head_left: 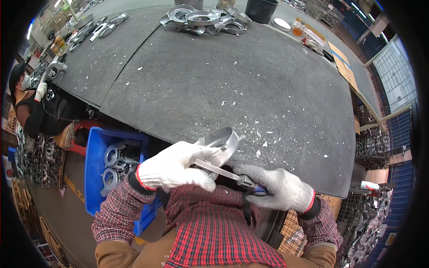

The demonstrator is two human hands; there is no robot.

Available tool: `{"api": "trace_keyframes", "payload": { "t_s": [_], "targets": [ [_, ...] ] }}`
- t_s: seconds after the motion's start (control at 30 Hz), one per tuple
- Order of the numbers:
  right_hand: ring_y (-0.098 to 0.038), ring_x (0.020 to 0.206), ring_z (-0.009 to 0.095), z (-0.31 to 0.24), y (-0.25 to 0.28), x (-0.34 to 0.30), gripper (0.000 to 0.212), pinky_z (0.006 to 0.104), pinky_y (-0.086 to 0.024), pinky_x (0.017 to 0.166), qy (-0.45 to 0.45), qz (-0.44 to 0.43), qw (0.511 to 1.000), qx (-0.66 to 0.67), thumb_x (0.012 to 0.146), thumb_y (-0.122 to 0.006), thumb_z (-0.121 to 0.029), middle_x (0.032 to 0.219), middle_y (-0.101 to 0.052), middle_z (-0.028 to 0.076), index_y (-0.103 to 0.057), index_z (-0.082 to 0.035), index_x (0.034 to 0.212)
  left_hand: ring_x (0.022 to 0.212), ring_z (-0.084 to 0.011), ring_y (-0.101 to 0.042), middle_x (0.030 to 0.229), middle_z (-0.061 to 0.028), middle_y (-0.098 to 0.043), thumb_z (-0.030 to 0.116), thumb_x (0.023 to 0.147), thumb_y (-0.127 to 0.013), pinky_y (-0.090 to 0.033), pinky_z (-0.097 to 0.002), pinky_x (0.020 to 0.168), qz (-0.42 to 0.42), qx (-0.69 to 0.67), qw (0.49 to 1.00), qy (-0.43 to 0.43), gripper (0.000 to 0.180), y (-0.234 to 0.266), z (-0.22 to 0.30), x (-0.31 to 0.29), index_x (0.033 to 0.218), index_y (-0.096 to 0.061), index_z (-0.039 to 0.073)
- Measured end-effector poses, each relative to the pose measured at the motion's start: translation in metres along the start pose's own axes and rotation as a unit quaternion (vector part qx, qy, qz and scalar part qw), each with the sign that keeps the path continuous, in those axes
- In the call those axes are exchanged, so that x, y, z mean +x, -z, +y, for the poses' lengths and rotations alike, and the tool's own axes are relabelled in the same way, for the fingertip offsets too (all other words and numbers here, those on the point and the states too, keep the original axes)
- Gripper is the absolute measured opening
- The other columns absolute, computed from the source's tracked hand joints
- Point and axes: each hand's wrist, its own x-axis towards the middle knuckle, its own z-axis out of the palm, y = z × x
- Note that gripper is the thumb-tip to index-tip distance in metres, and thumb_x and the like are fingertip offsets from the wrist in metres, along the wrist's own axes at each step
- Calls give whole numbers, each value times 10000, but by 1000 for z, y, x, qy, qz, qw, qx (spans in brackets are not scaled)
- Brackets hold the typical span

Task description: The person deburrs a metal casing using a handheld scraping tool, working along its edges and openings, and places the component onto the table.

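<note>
My left hand (176,166), in a white knit glove, is closed around a ring-shaped grey metal casting (229,142) just over the table's near edge. Part of the casting is hidden behind the glove. My right hand (282,190), gloved too, grips a flat file (219,170) by its blue and dark handle (259,189). The file's blade slants up to the left, across the near side of the casting and close to my left fingers. Whether the blade touches the metal, I cannot tell.
Pale shavings lie over the dark table (192,80). At its far edge are piled castings (201,18) and a black bucket (261,10). Below left, a blue bin (92,174) holds several castings. A co-worker (33,105) sits at the left. Wire cages (364,214) stand right.
</note>
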Motion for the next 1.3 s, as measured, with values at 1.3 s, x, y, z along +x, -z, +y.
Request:
{"api": "trace_keyframes", "payload": {
  "t_s": [1.3],
  "targets": [
    [-765, 1094, 507, -15, -36, 10, 818, 547, -639, 934, -138, 60, 983, 106, 1016, -738, -271, 1222, -759, 313, -316, -106, 1698, 1174, -229, -700, 1323, -135, -667, 138, 1058, -666, -586, -406, 1048, 215, -284, 930, -91, 576, -47, -32, 32, 1566, -460, -42]
  ]
}}
